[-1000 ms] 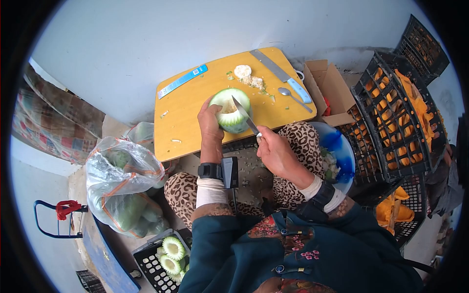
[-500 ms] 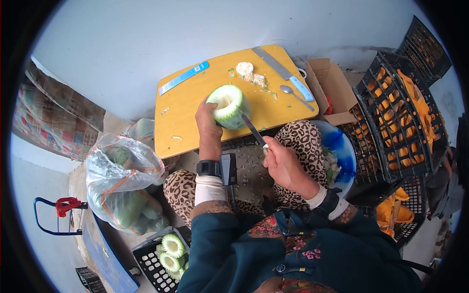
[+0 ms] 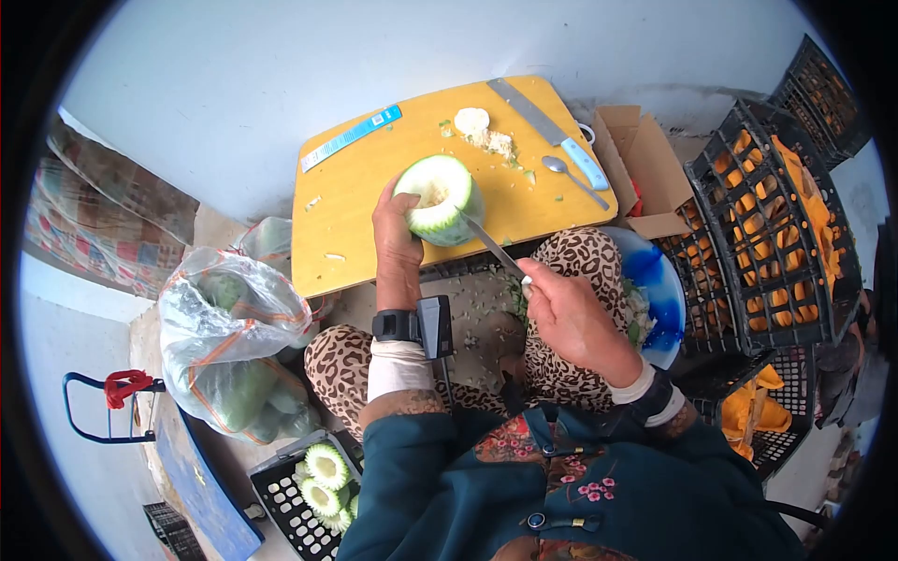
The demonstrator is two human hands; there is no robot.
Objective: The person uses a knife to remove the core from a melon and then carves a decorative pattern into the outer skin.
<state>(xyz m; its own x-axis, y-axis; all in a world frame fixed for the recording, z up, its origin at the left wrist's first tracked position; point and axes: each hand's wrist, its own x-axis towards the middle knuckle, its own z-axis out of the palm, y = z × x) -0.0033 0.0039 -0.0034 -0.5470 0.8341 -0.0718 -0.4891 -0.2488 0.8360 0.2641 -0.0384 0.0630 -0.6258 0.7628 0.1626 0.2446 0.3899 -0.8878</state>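
A hollowed winter melon [image 3: 456, 227] with green rind and pale flesh is tilted toward me at the front edge of the yellow table [image 3: 355, 215]. My left hand [image 3: 397, 236] is wrapped around its left side, the thumb over the cut rim. My right hand [image 3: 572, 316] grips a small knife [image 3: 496, 249], its tip at the rind just below the rim on the right. Behind the melon lie a round white slice [image 3: 471, 121] and scooped-out pulp with seeds [image 3: 491, 140]. A large blue-handled knife [image 3: 543, 122] and a spoon [image 3: 572, 178] rest on the right.
A blue-and-white strip [image 3: 352, 138] lies at the table's back left. Whole melons fill a plastic bag [image 3: 201, 309] on the left; zigzag-cut pieces [image 3: 325, 477] sit in a black basket below. At right are a cardboard box [image 3: 645, 173], a blue-white basin [image 3: 662, 290] and crates [image 3: 758, 224] of orange pieces.
My right hand and the small knife have moved slightly right and down, the blade drawn back a little from the melon. The left hand still holds the melon.
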